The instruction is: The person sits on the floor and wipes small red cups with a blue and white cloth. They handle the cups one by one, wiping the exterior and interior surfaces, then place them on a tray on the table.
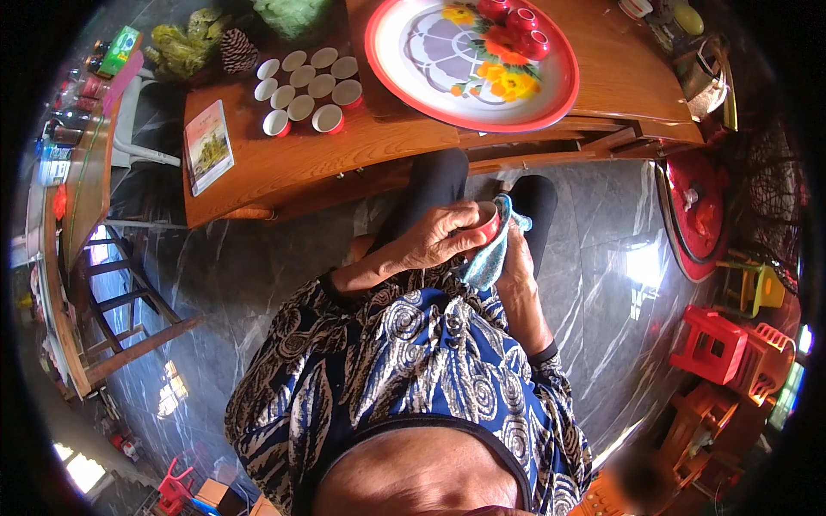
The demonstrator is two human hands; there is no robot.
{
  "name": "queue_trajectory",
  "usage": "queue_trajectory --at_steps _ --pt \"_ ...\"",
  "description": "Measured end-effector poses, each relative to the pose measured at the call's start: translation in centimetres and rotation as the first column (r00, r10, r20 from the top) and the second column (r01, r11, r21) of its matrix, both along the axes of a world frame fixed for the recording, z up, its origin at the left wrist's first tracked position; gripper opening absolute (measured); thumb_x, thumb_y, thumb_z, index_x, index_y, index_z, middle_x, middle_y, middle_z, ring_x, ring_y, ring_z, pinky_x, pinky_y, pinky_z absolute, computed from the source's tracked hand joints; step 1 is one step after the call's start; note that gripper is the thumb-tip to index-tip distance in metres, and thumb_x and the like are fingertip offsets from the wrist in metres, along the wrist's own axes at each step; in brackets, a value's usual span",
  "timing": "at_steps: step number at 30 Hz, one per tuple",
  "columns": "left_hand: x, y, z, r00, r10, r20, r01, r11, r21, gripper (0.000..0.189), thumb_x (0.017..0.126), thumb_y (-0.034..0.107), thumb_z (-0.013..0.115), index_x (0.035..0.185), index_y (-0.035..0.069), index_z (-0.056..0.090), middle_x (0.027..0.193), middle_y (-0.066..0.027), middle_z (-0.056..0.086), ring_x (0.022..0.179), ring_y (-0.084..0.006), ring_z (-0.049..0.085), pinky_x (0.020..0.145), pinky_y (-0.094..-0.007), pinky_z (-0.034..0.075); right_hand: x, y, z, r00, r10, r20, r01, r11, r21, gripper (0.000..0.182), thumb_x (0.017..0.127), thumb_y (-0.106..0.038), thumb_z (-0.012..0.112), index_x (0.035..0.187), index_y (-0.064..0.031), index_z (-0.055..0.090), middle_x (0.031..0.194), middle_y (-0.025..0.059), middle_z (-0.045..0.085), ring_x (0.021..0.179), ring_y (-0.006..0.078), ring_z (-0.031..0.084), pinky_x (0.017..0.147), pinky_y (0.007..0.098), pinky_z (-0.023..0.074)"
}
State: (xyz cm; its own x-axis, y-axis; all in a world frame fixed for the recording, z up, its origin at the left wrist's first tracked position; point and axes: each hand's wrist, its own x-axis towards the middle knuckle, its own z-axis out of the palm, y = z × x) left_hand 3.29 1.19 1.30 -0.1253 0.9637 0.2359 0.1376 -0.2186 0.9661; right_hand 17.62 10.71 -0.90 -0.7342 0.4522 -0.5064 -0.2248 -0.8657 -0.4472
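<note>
Above my lap, my left hand (445,237) grips a small red cup (488,226) with a pale inside, its mouth tilted up. My right hand (518,255) holds a blue-green cloth (488,261) against the cup's right side; its fingers are partly hidden by the cloth. On the wooden table (310,158) in front of me, several red cups with white insides (301,108) stand in close rows, mouths up. A large round enamel tray (426,103) with a red rim and painted flowers lies to their right. Several red cups (534,45) rest upside down at its far right.
A booklet (208,148) lies at the table's left end. Behind the cups are a pine cone (238,50) and a green carved ornament (187,45). A basket (706,84) is at the table's right end. A wooden ladder (129,293) is at left, a red plastic stool (708,345) at right.
</note>
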Motion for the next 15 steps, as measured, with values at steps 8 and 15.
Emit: queue_trajectory --at_steps 8,15 --pt "-0.7 -0.3 0.9 0.990 0.139 -0.018 -0.139 0.990 -0.021 0.026 0.086 0.005 0.063 0.110 -0.005 0.058 0.104 -0.0174 0.063 0.101 -0.0306 0.061 0.089 -0.0341 0.047 0.3 0.4 -0.1 0.993 -0.002 -0.120 0.032 0.969 0.247 0.030 0.085 -0.016 0.067 0.110 -0.0050 0.055 0.097 0.0073 0.064 0.086 0.0195 0.064 0.077 0.0351 0.0549" --pt "-0.9 -0.2 0.2 1.000 -0.008 -0.023 0.007 0.999 -0.047 0.032 0.080 -0.009 0.055 0.112 -0.004 0.056 0.109 -0.0147 0.061 0.101 -0.0257 0.061 0.087 -0.0296 0.046 -0.3 -0.9 0.5 0.998 0.025 -0.056 -0.004 0.934 0.358 0.047 0.080 -0.008 0.070 0.121 -0.0066 0.048 0.103 0.0040 0.060 0.093 0.0169 0.060 0.084 0.0313 0.0495"
